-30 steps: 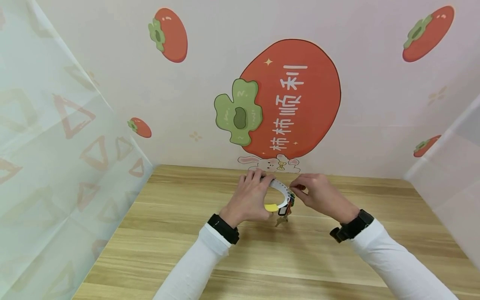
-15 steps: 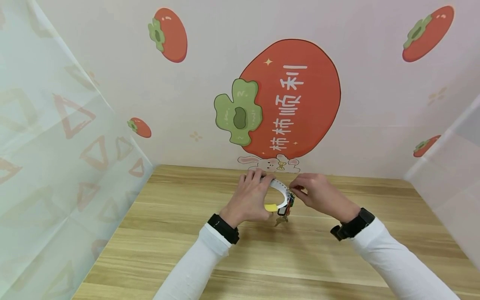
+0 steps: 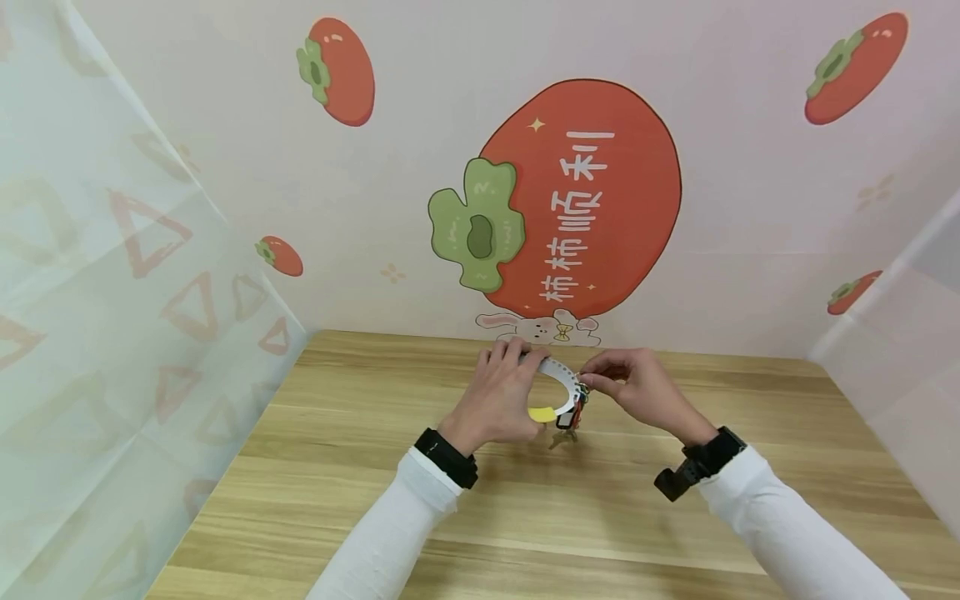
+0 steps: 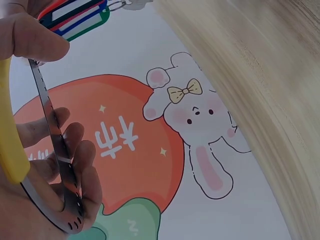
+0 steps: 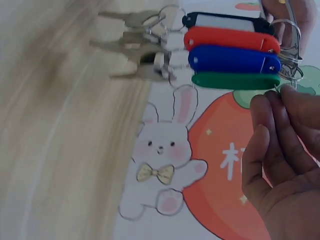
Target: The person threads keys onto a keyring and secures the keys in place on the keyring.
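Note:
My left hand [image 3: 498,396] grips a slotted metal ring [image 3: 564,379] with a yellow handle [image 3: 542,414], fingers bent round it. In the left wrist view the yellow handle [image 4: 12,145] runs beside the palm. Key tags in black [image 5: 227,22], red [image 5: 230,41], blue [image 5: 232,59] and green [image 5: 236,80] hang from the metal ring by small split rings [image 5: 291,71]. Keys [image 5: 135,62] dangle from their other ends. My right hand [image 3: 637,387] pinches at the green tag's end, on what looks like its split ring; the fingertips partly hide it.
Below the hands lies a wood-grain table [image 3: 360,500]. A white wall printed with a large red persimmon [image 3: 637,208] and a rabbit [image 3: 540,329] rises close behind them. A pale patterned sheet [image 3: 90,333] borders the left side.
My right hand has turned slightly at the wrist, its fingers shifting a little, and the tags and keys have swung slightly. The left hand has stayed in place on the metal ring.

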Available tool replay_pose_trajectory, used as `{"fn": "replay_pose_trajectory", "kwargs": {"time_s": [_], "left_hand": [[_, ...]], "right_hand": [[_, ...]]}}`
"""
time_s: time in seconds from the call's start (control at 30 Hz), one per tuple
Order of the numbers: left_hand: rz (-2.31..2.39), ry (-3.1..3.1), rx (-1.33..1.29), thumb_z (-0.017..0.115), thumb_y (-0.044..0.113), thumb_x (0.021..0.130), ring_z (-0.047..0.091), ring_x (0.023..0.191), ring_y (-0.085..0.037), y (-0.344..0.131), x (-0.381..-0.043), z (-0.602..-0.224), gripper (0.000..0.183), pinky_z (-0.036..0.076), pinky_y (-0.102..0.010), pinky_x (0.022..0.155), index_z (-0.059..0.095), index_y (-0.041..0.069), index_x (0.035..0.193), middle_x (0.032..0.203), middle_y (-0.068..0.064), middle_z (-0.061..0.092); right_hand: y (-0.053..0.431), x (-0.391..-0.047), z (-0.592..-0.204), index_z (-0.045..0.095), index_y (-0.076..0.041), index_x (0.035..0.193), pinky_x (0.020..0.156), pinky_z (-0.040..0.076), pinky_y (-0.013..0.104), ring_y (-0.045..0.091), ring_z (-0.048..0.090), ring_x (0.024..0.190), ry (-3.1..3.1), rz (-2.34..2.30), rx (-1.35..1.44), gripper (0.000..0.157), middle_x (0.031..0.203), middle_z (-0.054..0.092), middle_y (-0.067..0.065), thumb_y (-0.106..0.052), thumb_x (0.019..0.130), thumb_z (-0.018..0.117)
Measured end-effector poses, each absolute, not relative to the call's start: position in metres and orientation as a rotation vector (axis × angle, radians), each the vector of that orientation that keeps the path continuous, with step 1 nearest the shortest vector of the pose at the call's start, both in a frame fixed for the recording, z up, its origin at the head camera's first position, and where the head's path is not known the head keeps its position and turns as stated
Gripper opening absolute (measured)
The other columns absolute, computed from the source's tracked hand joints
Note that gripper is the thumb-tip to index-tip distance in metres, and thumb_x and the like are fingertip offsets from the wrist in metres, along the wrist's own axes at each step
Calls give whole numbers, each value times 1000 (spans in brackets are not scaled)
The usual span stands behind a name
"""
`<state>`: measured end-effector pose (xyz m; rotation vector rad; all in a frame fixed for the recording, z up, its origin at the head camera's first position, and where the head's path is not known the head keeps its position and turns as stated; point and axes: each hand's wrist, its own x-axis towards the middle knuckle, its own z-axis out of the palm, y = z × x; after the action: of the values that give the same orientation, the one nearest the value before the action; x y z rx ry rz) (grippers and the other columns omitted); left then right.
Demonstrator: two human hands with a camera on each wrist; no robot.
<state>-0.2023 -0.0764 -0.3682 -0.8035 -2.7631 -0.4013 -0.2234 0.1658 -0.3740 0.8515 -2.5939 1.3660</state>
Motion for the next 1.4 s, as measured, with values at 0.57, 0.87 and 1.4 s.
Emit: {"fn": "replay_pose_trajectory", "kwargs": {"time_s": [0.57, 0.87, 1.4], "left_hand": [[-404, -2764, -824, 85, 29, 62, 39, 126, -30, -75, -202, -369, 85, 36, -49, 100, 55, 14, 140, 135, -11, 47], [-387, -2757, -829, 85, 30, 61, 41, 123, -30, -75, -202, -371, 84, 37, -50, 99, 57, 14, 138, 134, -11, 48], [-301, -2775, -792, 83, 31, 63, 41, 127, -30, -76, -206, -372, 84, 38, -52, 99, 55, 16, 141, 137, -11, 48]], "right_hand": [[161, -224, -360, 76, -6, 91, 66, 57, 30, 8, 67, 74, -2401, 771, 1195, 20, 85, 73, 2, 9, 79, 80], [156, -221, -351, 76, -4, 87, 62, 56, 29, 12, 66, 70, -2375, 398, 1281, 13, 81, 70, 0, 4, 78, 83], [149, -220, -361, 77, -4, 90, 59, 53, 25, 9, 62, 66, -2364, 464, 1194, 13, 80, 69, 1, 0, 79, 84]]}}
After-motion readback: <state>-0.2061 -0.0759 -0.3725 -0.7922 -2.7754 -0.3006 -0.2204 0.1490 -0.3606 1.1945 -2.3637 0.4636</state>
